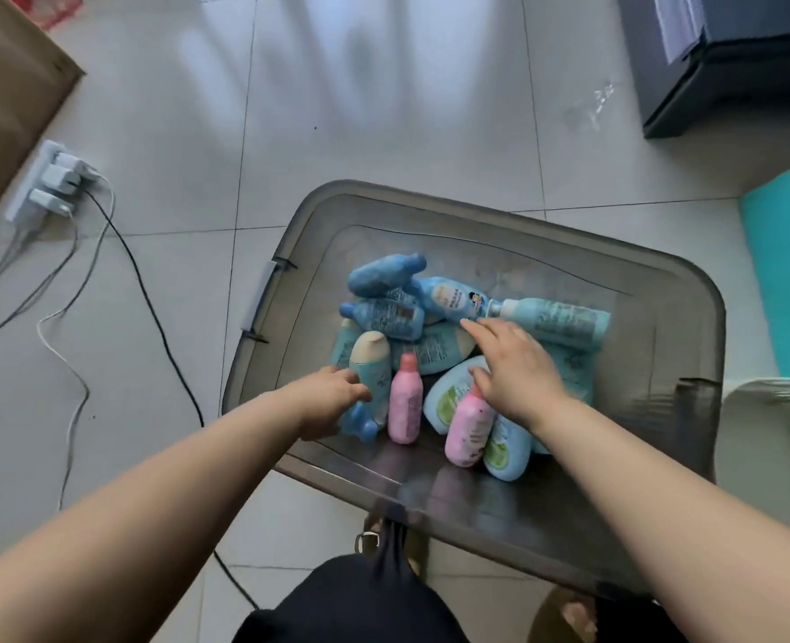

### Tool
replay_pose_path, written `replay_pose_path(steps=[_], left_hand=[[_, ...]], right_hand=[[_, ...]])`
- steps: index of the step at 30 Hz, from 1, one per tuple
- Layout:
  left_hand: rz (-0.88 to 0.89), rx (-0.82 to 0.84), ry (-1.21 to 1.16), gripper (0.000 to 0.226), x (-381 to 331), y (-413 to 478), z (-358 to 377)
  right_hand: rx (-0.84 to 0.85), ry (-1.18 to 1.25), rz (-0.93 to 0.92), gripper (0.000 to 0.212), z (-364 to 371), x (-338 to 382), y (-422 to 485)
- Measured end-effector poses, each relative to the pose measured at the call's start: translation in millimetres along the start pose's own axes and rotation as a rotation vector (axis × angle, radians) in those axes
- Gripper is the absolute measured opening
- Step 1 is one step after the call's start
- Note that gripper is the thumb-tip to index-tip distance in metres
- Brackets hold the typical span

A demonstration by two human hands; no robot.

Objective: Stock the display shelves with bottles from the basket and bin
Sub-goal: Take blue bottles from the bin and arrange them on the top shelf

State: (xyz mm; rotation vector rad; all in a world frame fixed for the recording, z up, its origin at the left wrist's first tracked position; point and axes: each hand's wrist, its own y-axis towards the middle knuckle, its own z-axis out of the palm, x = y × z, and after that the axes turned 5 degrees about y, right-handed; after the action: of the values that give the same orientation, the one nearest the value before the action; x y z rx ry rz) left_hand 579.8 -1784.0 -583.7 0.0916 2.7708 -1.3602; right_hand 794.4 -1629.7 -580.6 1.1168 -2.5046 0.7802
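A smoky clear plastic bin stands on the tiled floor and holds several bottles in a heap: blue ones, teal ones and two pink ones. Both my hands reach down into it. My left hand curls round a blue bottle at the near left of the heap, beside a teal bottle with a cream cap. My right hand lies with straight fingers over the heap's middle, above the second pink bottle and a white bottle with a green label.
A power strip with plugs and trailing cables lies on the floor at left, by a cardboard box. A dark box sits at the top right. A teal mat and a pale basket rim are at the right.
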Motion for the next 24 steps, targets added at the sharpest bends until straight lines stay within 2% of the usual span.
replay_pose_path(steps=[4, 7, 12, 15, 17, 21, 24], left_hand=[[0.092, 0.018, 0.172, 0.05, -3, 17, 11], [0.138, 0.006, 0.126, 0.048, 3, 21, 12], [0.026, -0.289, -0.465, 0.042, 28, 7, 11], [0.038, -0.486, -0.768, 0.043, 29, 3, 9], [-0.008, -0.595, -1.034, 0.034, 26, 3, 6], [-0.103, -0.658, -1.507, 0.034, 23, 6, 2], [-0.169, -0.724, -1.636, 0.04, 26, 11, 3]], right_hand=[[0.007, -0.02, -0.064, 0.064, 9, 3, 3], [-0.041, 0.01, -0.04, 0.063, 6, 1, -4], [-0.083, 0.029, 0.014, 0.062, 7, 6, 16], [-0.132, 0.035, -0.001, 0.062, 11, 24, 47], [-0.13, 0.037, -0.018, 0.065, 16, 35, 72], [-0.151, 0.179, 0.029, 0.064, 30, 52, 113], [-0.233, 0.3, 0.1, 0.057, 37, 56, 126]])
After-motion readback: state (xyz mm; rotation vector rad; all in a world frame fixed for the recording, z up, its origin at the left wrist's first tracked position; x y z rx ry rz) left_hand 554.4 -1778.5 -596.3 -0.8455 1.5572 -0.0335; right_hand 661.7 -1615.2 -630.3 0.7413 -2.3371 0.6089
